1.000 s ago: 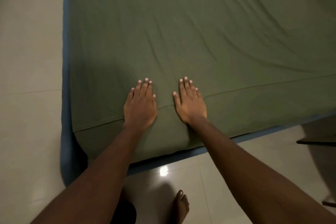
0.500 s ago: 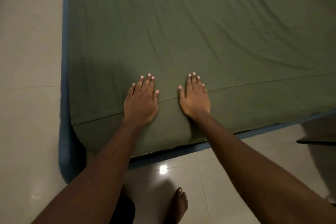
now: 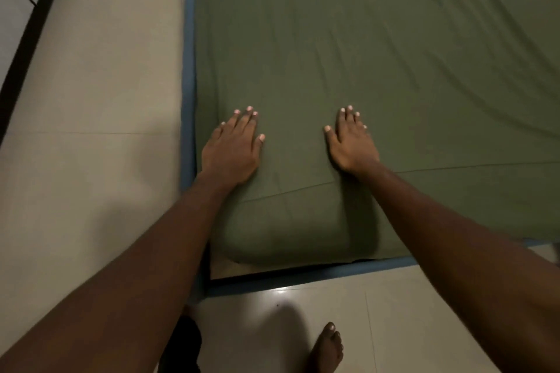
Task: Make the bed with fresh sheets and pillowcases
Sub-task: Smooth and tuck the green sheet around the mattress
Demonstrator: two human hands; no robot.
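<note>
An olive green sheet (image 3: 378,48) covers the mattress and hangs over its near corner. A blue layer (image 3: 190,48) shows along the left and front edges under the sheet. My left hand (image 3: 233,148) lies flat on the sheet close to the left edge, palm down, fingers slightly apart. About a hand's width to the right, my right hand (image 3: 351,142) presses flat on the sheet too. Neither hand holds anything. Shallow creases run diagonally across the sheet beyond the hands.
Pale glossy floor tiles (image 3: 91,130) lie left of the bed and in front of it. My bare foot (image 3: 325,348) stands on the tiles below the bed's front edge. A dark strip (image 3: 27,30) runs along the far left.
Both hands have spread apart on the sheet, the left one sliding toward the left edge. The view has shifted so the bed's corner sits nearer the middle.
</note>
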